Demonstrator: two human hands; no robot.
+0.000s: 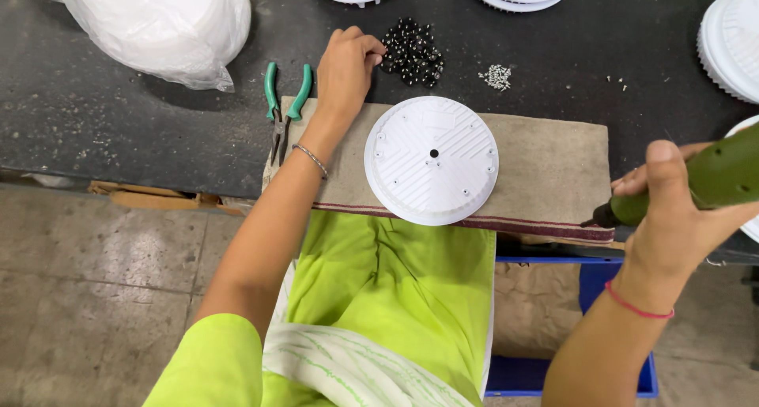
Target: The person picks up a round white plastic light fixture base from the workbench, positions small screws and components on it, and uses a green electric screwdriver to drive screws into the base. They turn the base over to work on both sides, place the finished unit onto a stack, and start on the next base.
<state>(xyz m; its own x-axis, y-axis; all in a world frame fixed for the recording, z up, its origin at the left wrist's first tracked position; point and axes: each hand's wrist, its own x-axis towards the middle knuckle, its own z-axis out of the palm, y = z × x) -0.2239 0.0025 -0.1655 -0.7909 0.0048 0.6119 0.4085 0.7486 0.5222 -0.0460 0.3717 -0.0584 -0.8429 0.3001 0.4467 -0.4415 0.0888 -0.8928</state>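
The left arm stretches forward, wrist straight, and the left hand [345, 69] lies palm down with its fingers [371, 53] curled and pinched together at the tips. The right hand [676, 209], nearer the body, is closed in a fist-like grip, forearm angled upward.

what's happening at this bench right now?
A person sits at a dark workbench. Their left hand is at a pile of small black parts, fingertips touching it. Their right hand grips a green power screwdriver, held off to the side. A white round disc lies on a cloth mat between them, untouched.
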